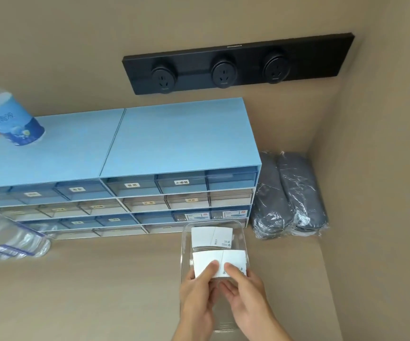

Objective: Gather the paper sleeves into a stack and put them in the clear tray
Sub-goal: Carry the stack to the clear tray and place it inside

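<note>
A clear tray [186, 244] sits on the tan counter in front of the drawer unit. One stack of white paper sleeves [211, 238] lies in its far end. A second stack of white paper sleeves [217, 260] is held over the tray's middle, nearer to me. My left hand [196, 299] pinches that stack at its lower left, thumb on top. My right hand [244, 294] pinches it at its lower right. Both hands cover the tray's near part.
A blue drawer unit [125, 168] stands behind the tray, with a blue-labelled bottle [9, 119] on top. A pack of water bottles [7, 239] lies at the left. Grey plastic-wrapped bundles [290, 195] fill the right corner. A black socket strip [235, 62] is on the wall.
</note>
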Demonstrator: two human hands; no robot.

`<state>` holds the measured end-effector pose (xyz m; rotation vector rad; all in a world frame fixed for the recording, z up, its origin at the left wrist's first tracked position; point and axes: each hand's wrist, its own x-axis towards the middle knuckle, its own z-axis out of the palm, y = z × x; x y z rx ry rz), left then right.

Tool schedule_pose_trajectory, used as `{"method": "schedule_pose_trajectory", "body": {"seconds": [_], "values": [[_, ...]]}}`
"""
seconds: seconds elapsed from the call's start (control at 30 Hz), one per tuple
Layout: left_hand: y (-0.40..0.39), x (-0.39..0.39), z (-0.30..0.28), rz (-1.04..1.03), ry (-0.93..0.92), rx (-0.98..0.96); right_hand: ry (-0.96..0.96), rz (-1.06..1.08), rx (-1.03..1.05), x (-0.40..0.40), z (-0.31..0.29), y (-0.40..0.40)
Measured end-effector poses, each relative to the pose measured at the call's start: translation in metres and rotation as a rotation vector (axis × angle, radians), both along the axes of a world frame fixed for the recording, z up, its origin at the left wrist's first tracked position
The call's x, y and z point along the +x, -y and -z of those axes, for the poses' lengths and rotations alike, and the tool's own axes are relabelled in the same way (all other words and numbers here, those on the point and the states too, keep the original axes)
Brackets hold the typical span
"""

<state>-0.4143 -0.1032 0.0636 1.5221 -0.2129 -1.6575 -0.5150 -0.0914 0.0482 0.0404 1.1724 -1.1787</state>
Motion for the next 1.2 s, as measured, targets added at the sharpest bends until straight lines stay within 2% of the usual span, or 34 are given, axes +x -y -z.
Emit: {"method": "schedule_pose_trajectory", "body": {"seconds": [0.27,0.7,1.2], "values": [[0.011,-0.006,0.013,-0.116,0.009,0.041,-0.001,0.042,0.106,0.008,0.01,0.014],[0.015,-0.01,0.022,-0.347,-0.075,0.232,-0.05,0.132,0.306,0.034,0.023,0.025],[0.033,-0.012,0.032,-0.356,-0.059,0.329,-0.091,0.166,0.414,0.038,0.039,0.047]]}}
